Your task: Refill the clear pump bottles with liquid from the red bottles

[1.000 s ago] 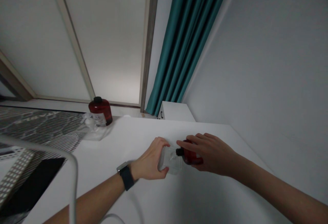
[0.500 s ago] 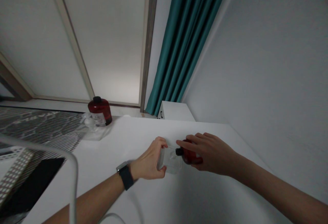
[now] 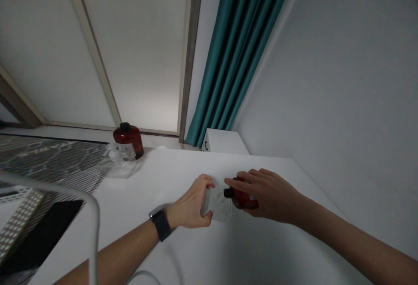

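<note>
left hand point(image 3: 191, 202) clamps a clear pouch point(image 3: 217, 204) over the white table point(image 3: 146, 176); right hand point(image 3: 267, 196) clamps a red bottle point(image 3: 245, 199), its black neck point(image 3: 228, 192) touching the pouch's edge. another red bottle point(image 3: 128, 140) stands beside a crumpled bag point(image 3: 119, 161) at the table's far edge.

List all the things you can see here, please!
held red bottle: 1, dark red, black top, in the right hand
clear pouch: 1, see-through, in the left hand
standing red bottle: 1, dark red, far table edge
plastic bag: 1, see-through, beside the standing bottle
table: 1, white, under the hands
curtain: 1, teal, far wall
box: 1, white, behind the table
black slab: 1, black, lower left
rail: 1, white, lower left
watch: 1, black, left wrist
left hand: 1, around the pouch
right hand: 1, around the bottle
</note>
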A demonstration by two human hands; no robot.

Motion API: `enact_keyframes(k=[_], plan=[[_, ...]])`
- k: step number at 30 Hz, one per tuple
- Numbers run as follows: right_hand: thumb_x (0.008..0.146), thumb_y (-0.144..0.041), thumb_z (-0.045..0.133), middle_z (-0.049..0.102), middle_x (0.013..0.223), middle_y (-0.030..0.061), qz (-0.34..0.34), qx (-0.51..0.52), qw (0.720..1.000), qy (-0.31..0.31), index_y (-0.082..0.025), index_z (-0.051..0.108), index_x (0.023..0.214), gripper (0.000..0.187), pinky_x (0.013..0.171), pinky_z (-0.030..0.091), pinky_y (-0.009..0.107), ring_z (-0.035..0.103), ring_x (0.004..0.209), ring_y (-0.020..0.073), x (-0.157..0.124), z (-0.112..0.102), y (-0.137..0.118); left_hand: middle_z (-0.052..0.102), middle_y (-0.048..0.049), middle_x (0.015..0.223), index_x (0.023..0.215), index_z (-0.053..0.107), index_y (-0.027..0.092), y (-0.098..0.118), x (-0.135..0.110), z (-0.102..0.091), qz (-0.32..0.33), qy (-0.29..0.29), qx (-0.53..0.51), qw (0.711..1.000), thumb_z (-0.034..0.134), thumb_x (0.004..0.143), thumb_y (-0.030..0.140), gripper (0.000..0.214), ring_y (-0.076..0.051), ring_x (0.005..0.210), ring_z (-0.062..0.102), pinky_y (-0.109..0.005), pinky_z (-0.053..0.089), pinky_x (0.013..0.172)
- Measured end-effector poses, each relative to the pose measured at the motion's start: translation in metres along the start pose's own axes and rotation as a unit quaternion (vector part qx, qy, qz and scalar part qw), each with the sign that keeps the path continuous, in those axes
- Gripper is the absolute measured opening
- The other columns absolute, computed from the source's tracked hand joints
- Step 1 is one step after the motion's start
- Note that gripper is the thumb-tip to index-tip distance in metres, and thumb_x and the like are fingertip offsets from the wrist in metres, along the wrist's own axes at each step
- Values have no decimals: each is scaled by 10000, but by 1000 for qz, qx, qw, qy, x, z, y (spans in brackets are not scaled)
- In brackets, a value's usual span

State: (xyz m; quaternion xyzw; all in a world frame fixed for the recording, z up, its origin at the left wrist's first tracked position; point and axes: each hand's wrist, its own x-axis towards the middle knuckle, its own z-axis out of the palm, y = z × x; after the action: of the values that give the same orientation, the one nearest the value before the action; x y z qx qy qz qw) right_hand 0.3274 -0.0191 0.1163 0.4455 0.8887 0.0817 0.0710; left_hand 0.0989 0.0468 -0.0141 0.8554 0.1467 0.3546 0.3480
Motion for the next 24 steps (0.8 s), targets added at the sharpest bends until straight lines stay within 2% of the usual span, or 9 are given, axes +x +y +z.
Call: enact_keyframes(k=[24], plan=[[780,-352,725,659,1162,56,-7,-12,1000,6,-309,453,1391,671,751,470,363,644,907,236,0,0,0,387,-71,1110,1135,322,221,0,0,-1,-14,-16,4,1000,565,538,134,650,-283,1039,446,-474,446,920]])
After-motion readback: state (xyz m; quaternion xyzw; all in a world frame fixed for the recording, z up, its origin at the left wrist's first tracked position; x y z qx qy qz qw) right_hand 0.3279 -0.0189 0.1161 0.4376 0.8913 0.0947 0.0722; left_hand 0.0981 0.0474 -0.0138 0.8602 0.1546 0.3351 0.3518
